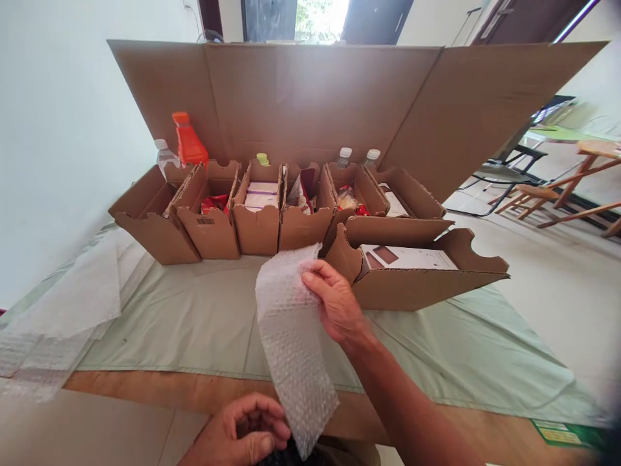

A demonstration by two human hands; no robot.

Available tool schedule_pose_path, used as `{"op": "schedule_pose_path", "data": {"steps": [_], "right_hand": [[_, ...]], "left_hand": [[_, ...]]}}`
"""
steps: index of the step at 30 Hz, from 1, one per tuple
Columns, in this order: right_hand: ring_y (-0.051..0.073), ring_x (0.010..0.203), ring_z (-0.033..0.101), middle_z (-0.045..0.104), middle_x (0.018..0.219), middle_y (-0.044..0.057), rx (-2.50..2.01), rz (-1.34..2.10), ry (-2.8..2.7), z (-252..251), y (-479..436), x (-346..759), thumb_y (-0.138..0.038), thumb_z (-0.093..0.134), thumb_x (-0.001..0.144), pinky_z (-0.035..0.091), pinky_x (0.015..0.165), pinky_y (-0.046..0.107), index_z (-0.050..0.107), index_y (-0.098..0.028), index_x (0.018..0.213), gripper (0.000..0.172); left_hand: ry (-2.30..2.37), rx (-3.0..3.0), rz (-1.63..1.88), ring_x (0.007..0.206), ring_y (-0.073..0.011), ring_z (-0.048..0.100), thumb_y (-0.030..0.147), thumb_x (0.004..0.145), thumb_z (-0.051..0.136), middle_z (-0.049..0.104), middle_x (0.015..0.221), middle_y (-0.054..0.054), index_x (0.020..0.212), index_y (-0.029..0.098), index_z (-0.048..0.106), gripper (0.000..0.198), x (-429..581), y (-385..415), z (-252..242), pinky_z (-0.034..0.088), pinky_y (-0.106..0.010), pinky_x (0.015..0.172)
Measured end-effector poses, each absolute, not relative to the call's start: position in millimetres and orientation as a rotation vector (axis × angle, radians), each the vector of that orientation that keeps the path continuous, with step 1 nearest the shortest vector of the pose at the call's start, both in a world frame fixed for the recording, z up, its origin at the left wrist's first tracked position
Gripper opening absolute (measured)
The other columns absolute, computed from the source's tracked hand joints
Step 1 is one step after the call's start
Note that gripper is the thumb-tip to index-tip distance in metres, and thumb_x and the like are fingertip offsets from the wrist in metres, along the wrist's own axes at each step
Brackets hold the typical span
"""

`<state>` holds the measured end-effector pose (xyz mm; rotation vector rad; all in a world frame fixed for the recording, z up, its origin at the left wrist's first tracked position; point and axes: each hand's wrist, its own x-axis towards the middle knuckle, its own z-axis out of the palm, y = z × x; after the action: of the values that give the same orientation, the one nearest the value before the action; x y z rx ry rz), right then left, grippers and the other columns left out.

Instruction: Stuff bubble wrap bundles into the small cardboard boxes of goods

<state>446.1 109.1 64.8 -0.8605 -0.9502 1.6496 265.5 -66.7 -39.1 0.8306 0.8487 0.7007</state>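
We note right hand raised at mid-view, thumb and forefinger closed in pinch, other fingers partly hidden. Right forearm bare, slanting up from lower edge. Left hand lower, fingers loosely curled, pointing right, thumb apart; we see little of left forearm.

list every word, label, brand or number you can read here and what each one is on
No text reads clearly.
Barcode-like patch on a cardboard bin: too small to read.
Fine print on the white box in the front right bin: too small.
Green-and-yellow item at lower right: markings blurred.
Bubble wrap in the right hand: no writing visible.
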Motion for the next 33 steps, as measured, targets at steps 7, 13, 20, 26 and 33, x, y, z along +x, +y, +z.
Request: {"op": "schedule_pose_path", "data": {"steps": [7, 13, 20, 26, 33], "right_hand": [[0.01, 0.063, 0.054, 0.063, 0.072, -0.006, -0.852, 1.721, -0.86, 75, 88, 449, -0.035, 0.084, 0.069, 0.044, 0.061, 0.022, 0.069, -0.029, 0.105, 0.04], [0.013, 0.065, 0.055, 0.063, 0.077, -0.004, -0.836, 1.658, -0.982, 89, 79, 453, -0.039, 0.077, 0.075, 0.047, 0.062, 0.026, 0.063, -0.035, 0.121, 0.048], [0.013, 0.052, 0.05, 0.055, 0.061, -0.006, -1.264, 1.304, -1.634, 26, 108, 472, -0.039, 0.057, 0.086, 0.04, 0.051, 0.024, 0.057, -0.02, 0.132, 0.049], [0.02, 0.082, 0.068, 0.074, 0.1, 0.007, -1.354, 0.845, -2.107, 9, 53, 527, -0.022, 0.053, 0.09, 0.054, 0.075, 0.034, 0.062, -0.022, 0.13, 0.04], [0.029, 0.132, 0.055, 0.061, 0.142, 0.012, -0.899, 0.667, -2.553, 5, -26, 543, -0.011, 0.063, 0.079, 0.047, 0.106, 0.047, 0.059, -0.026, 0.137, 0.06]], "left_hand": [[1.525, 1.02, 1.162, 0.109, -0.0271, 0.061, 0.054, 0.077, 0.075, 0.062, 0.125, -0.013, 0.134, 0.022, 0.055, 0.068, 276, -50, -26, 0.047, -0.043, 0.098], [1.147, 1.091, 1.011, 0.115, -0.0312, 0.062, 0.054, 0.082, 0.07, 0.072, 0.116, -0.011, 0.108, 0.021, 0.075, 0.042, 298, -35, -12, 0.046, -0.044, 0.102], [0.743, 0.312, 0.907, 0.079, -0.0263, 0.073, 0.051, 0.063, 0.09, 0.076, 0.084, -0.01, 0.107, 0.016, 0.074, 0.058, 317, -78, -44, 0.051, -0.036, 0.077], [0.849, 0.209, 0.877, 0.072, -0.022, 0.07, 0.046, 0.064, 0.09, 0.077, 0.087, -0.012, 0.109, 0.013, 0.074, 0.058, 307, -86, -47, 0.05, -0.033, 0.073], [0.851, 0.203, 0.828, 0.065, -0.0176, 0.065, 0.047, 0.069, 0.086, 0.075, 0.084, -0.01, 0.114, 0.012, 0.072, 0.058, 303, -83, -24, 0.05, -0.029, 0.065]]}}
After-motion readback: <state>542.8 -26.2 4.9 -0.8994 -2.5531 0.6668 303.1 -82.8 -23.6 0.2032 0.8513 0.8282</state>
